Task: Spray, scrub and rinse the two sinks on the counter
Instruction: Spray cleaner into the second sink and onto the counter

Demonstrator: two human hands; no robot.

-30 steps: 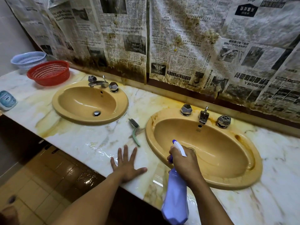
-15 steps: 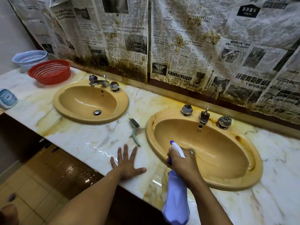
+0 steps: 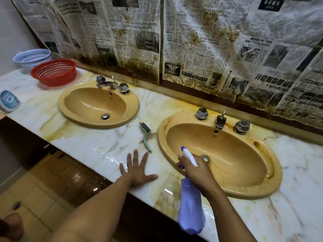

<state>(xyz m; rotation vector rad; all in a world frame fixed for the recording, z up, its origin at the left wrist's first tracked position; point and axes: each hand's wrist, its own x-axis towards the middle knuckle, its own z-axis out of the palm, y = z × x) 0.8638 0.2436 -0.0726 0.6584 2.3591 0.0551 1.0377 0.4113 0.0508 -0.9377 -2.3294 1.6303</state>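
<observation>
Your right hand (image 3: pixel 197 172) grips the spray bottle (image 3: pixel 191 212), hiding its trigger. Your left hand (image 3: pixel 138 172) lies flat, fingers spread, on the counter (image 3: pixel 87 142).

The left sink (image 3: pixel 82 103) and the right sink (image 3: pixel 244 163) are set in the tabletop (image 3: pixel 87 142), with a scrub brush (image 3: pixel 146 135) lying between them. Before the brush, the left hand (image 3: pixel 137 169) rests flat near the front edge. The right hand (image 3: pixel 197 173) holds a spray bottle (image 3: pixel 191 212) over the right sink's near-left rim. At far left, the nearer basket (image 3: pixel 53 72) stands before the farther basket (image 3: pixel 32 56), with a small container (image 3: pixel 8 100) in front. Newspaper sheets (image 3: pixel 201 41) hang on the wall behind.
</observation>
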